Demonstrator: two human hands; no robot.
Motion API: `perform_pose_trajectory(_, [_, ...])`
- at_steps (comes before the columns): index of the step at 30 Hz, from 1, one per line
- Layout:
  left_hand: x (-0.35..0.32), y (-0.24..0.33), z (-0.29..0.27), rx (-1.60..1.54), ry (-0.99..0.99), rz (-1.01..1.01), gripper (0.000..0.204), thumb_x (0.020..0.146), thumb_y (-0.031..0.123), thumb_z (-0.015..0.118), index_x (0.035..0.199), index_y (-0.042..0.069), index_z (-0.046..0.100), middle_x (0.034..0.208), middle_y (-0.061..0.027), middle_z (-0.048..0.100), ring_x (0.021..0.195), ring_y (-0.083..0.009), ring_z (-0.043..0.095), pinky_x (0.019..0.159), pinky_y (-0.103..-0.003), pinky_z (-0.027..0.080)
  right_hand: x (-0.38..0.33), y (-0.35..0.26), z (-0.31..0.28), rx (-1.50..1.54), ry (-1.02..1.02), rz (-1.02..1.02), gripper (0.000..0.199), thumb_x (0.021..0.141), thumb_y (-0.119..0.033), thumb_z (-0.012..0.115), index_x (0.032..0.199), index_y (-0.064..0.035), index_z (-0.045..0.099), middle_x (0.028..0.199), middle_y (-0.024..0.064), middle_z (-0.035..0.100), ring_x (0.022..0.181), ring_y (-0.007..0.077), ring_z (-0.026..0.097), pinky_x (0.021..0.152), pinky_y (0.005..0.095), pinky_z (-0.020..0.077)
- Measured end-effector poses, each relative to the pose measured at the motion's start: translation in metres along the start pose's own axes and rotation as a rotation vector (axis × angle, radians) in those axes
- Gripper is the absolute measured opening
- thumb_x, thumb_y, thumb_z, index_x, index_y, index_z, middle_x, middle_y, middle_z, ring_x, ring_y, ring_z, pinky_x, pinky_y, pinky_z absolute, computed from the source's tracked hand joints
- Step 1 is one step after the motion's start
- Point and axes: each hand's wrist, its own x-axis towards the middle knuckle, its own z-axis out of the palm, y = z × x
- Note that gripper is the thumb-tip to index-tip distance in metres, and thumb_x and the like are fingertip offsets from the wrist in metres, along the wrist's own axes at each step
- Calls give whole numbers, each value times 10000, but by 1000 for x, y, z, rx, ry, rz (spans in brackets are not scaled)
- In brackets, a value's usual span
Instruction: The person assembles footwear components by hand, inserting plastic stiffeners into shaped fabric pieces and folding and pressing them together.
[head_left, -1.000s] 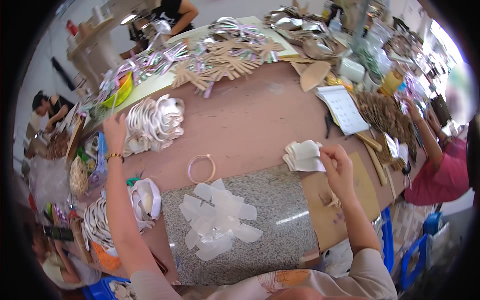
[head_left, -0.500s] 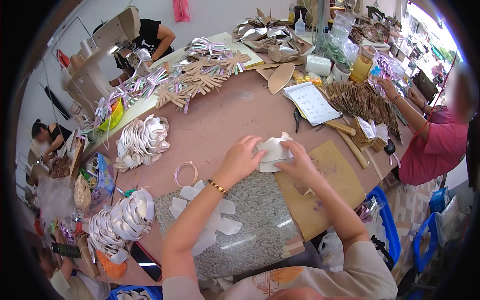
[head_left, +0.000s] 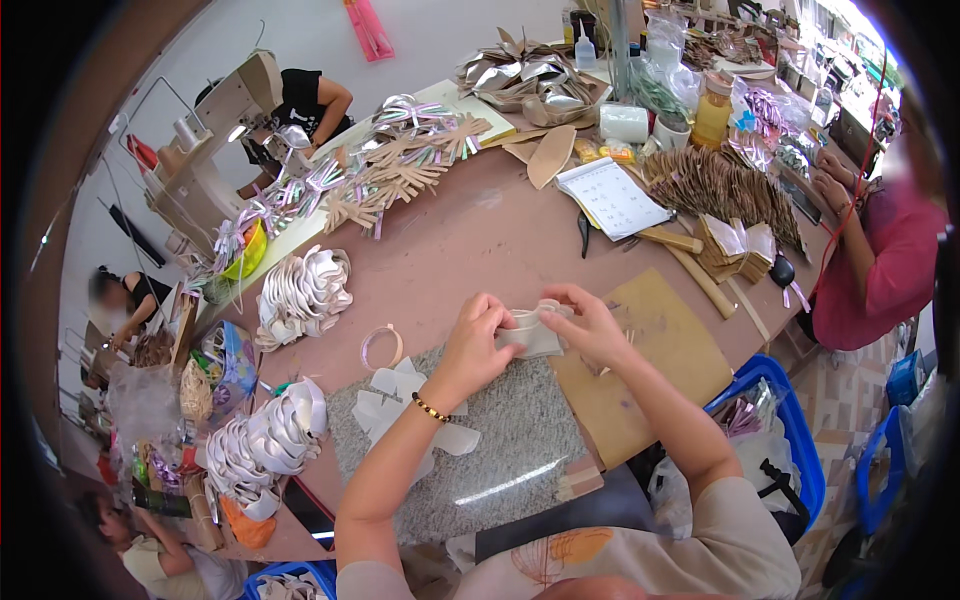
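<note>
A long brown table (head_left: 470,240) filled the view, crowded along its far edge with ribbon bows (head_left: 400,165) and a heap of brown cut-outs (head_left: 715,185). Nearer in, a grey stone slab (head_left: 500,450) lay on it, with a tan board (head_left: 650,360) just beside it on the right. At the left edge sat two piles of white loops (head_left: 305,295), one above the other, and on the slab's left corner lay loose white pieces (head_left: 400,400). A notepad (head_left: 612,197) rested well beyond the hands, and a small ring (head_left: 381,346) lay just left of the slab. Right in the middle, above the slab's far edge, both hands met: the left hand (head_left: 478,338) and the right hand (head_left: 588,325) were each curled shut, pinching a small white stack (head_left: 530,335) between fingers and thumbs, held up off the table between the two.
</note>
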Motion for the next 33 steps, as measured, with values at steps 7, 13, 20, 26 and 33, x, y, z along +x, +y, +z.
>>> perform_pose_trajectory(7, [-32, 17, 1, 352, 95, 322, 220, 622, 34, 727, 721, 11, 532, 886, -86, 497, 822, -245, 518, 672, -330, 463, -2, -38, 6, -302, -253, -70, 203, 768, -162, 658, 844, 26, 645, 666, 125, 628, 541, 176, 581, 499, 316, 441])
perform_pose_trajectory(13, [-54, 16, 12, 423, 180, 399, 199, 620, 13, 691, 683, 40, 504, 794, -52, 538, 806, -246, 530, 634, -335, 460, -17, -38, 20, -396, -178, -160, 157, 757, -140, 650, 778, 14, 641, 619, 187, 580, 514, 249, 556, 488, 339, 413])
perform_pose_trajectory(20, [-96, 39, 12, 243, 8, 460, 187, 625, -21, 663, 700, 44, 505, 797, -60, 569, 799, -249, 556, 651, -343, 481, 0, 1, -2, -463, 117, -164, 211, 781, -159, 643, 753, 39, 578, 626, 213, 572, 554, 325, 591, 505, 379, 443])
perform_pose_trajectory(26, [-142, 49, 8, 104, 90, 399, 196, 690, -65, 658, 778, 31, 511, 870, -95, 610, 844, -259, 607, 705, -337, 503, 15, -8, -23, -310, 119, 20, 253, 850, -208, 603, 876, 42, 575, 676, 170, 604, 601, 209, 595, 560, 342, 458])
perform_pose_trajectory(33, [-146, 52, 7, -27, 176, -41, 172, 786, -10, 632, 922, 10, 528, 850, -114, 618, 774, -204, 613, 690, -301, 493, 16, 2, -34, -395, 119, -152, 231, 840, -179, 593, 899, 44, 583, 835, 165, 592, 768, 286, 582, 674, 351, 461])
